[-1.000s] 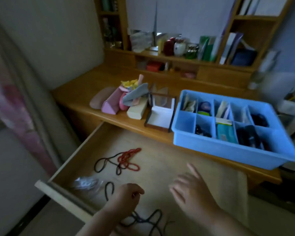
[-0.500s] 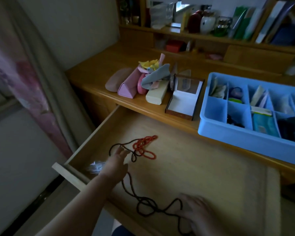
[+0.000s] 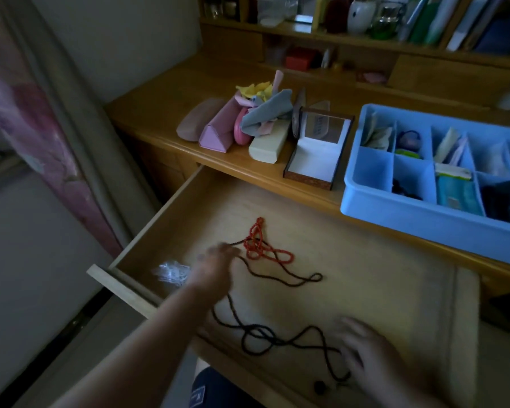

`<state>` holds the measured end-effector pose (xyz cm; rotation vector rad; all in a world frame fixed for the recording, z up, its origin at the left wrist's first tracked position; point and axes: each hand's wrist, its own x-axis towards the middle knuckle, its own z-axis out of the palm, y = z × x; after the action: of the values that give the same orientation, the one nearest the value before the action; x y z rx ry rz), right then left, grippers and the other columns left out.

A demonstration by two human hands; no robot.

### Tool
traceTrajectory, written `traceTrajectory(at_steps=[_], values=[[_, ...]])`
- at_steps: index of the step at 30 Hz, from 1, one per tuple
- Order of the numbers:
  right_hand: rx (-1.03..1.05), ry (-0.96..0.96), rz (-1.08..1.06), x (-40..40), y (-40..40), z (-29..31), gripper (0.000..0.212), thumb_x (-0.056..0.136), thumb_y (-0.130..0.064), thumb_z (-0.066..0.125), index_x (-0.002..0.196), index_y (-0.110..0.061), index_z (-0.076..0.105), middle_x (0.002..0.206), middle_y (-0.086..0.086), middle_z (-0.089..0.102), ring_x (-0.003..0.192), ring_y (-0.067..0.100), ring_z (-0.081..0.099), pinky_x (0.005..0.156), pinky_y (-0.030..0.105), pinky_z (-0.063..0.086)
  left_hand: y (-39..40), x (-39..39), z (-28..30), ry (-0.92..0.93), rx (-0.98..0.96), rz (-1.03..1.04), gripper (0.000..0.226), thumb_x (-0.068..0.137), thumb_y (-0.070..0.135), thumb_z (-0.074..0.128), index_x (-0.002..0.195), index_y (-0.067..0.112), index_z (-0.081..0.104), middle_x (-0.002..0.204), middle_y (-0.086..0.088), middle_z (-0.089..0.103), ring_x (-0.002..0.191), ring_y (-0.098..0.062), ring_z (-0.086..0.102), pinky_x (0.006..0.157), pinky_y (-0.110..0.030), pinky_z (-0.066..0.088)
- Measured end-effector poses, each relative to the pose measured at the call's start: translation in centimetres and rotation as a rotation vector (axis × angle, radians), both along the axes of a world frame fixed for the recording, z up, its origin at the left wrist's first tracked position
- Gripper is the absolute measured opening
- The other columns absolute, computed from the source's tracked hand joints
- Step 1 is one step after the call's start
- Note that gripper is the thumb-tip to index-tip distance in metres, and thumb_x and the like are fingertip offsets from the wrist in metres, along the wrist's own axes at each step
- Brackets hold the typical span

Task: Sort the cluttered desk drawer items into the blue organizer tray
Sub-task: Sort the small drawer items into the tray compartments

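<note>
Drawer point(image 3: 380, 278) pulled out below the desk point(image 3: 171, 92); blue tray point(image 3: 424, 225) sits on the desk edge just above the drawer's right half. Left hand point(image 3: 215, 266) lies in the drawer between a clear plastic bag point(image 3: 171, 272) and the red bead string point(image 3: 262, 248), fingers blurred, grip cannot be told. Right hand point(image 3: 368, 348) rests flat, fingers spread, on the black cord point(image 3: 265, 334) near the drawer front.

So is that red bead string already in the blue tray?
No, the red bead string lies on the floor of the open drawer, tangled with a dark cord, while the blue tray sits up on the desk.
</note>
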<state>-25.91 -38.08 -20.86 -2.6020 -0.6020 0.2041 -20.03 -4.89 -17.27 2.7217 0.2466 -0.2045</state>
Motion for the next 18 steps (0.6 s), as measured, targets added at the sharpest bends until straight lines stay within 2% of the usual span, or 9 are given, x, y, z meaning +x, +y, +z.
traceTrajectory(at_steps=[1, 3, 5, 9, 11, 13, 14, 16, 18], values=[[0.071, 0.067, -0.042, 1.3, 0.6, 1.1, 0.026, 0.071, -0.004, 0.077, 0.093, -0.018, 0.077, 0.115, 0.0, 0.067, 0.106, 0.017, 0.064, 0.087, 0.018, 0.045, 1.5, -0.4, 0.5, 0.103, 0.099, 0.019, 0.059, 0.083, 0.007, 0.052, 0.137, 0.03, 0.042, 0.139, 0.001, 0.039, 0.127, -0.024, 0.041, 0.101, -0.036, 0.042], [0.024, 0.056, -0.141, 2.2, -0.3, 1.3, 0.02, 0.085, -0.011, 0.066, 0.103, -0.015, 0.073, 0.12, -0.004, 0.063, 0.111, 0.014, 0.059, 0.092, 0.014, 0.037, 5.6, -1.0, 1.1, 0.381, 0.326, 0.076, 0.059, 0.087, 0.028, 0.056, 0.141, 0.032, 0.032, 0.144, -0.003, 0.032, 0.13, -0.03, 0.036, 0.102, -0.044, 0.04], [0.032, 0.119, -0.212, 1.8, -1.4, 1.0, 0.02, 0.09, -0.015, 0.06, 0.107, -0.016, 0.07, 0.116, -0.008, 0.06, 0.106, 0.01, 0.058, 0.088, 0.013, 0.038, 6.9, -1.8, 0.8, 0.538, 0.353, 0.106, 0.055, 0.09, 0.037, 0.052, 0.14, 0.03, 0.032, 0.143, -0.006, 0.035, 0.13, -0.03, 0.036, 0.105, -0.048, 0.037], [0.099, 0.174, -0.282, 1.6, -1.9, 2.2, 0.02, 0.09, -0.014, 0.06, 0.108, -0.02, 0.068, 0.109, -0.012, 0.058, 0.098, 0.003, 0.056, 0.084, 0.013, 0.04, 5.9, -1.6, 1.8, 0.454, 0.668, -0.049, 0.031, 0.086, 0.046, 0.052, 0.114, 0.034, 0.055, 0.122, 0.003, 0.054, 0.122, -0.023, 0.042, 0.109, -0.044, 0.026], [0.181, 0.218, -0.321, 1.4, -1.7, 2.7, 0.019, 0.089, -0.013, 0.062, 0.104, -0.023, 0.068, 0.106, -0.011, 0.061, 0.095, 0.004, 0.058, 0.086, 0.017, 0.046, 5.3, -1.5, 3.0, 0.382, 0.706, -0.107, 0.017, 0.085, 0.045, 0.055, 0.1, 0.038, 0.059, 0.117, 0.007, 0.057, 0.123, -0.022, 0.04, 0.112, -0.046, 0.019], [0.248, 0.271, -0.339, 1.4, -1.1, 3.8, 0.02, 0.089, -0.017, 0.063, 0.1, -0.034, 0.066, 0.099, -0.016, 0.063, 0.09, -0.002, 0.059, 0.083, 0.019, 0.05, 4.0, -1.2, 4.3, 0.251, 0.559, -0.109, 0.01, 0.081, 0.047, 0.061, 0.082, 0.038, 0.056, 0.108, 0.01, 0.056, 0.12, -0.021, 0.041, 0.109, -0.044, 0.023], [0.269, 0.315, -0.339, 1.5, -0.6, 4.4, 0.02, 0.089, -0.021, 0.063, 0.097, -0.04, 0.063, 0.096, -0.02, 0.063, 0.088, -0.006, 0.058, 0.079, 0.016, 0.05, 2.9, -1.0, 5.2, 0.195, 0.381, -0.081, 0.016, 0.079, 0.047, 0.065, 0.074, 0.037, 0.053, 0.103, 0.01, 0.057, 0.115, -0.019, 0.046, 0.104, -0.041, 0.03], [0.324, 0.414, -0.331, 1.8, 0.9, 6.0, 0.018, 0.089, -0.028, 0.062, 0.093, -0.045, 0.061, 0.093, -0.022, 0.064, 0.088, -0.008, 0.058, 0.072, 0.009, 0.045, -0.3, -0.7, 7.1, 0.12, -0.142, -0.029, 0.023, 0.075, 0.037, 0.075, 0.064, 0.034, 0.055, 0.096, 0.006, 0.066, 0.098, -0.018, 0.06, 0.09, -0.038, 0.047], [0.496, 0.472, -0.329, 2.4, 2.6, 7.5, 0.017, 0.087, -0.027, 0.065, 0.096, -0.041, 0.061, 0.096, -0.017, 0.066, 0.091, -0.001, 0.062, 0.075, 0.011, 0.047, -4.2, -0.4, 8.1, 0.1, -0.443, -0.107, 0.02, 0.075, 0.027, 0.078, 0.06, 0.026, 0.064, 0.084, 0.001, 0.07, 0.084, -0.019, 0.067, 0.082, -0.039, 0.052]])
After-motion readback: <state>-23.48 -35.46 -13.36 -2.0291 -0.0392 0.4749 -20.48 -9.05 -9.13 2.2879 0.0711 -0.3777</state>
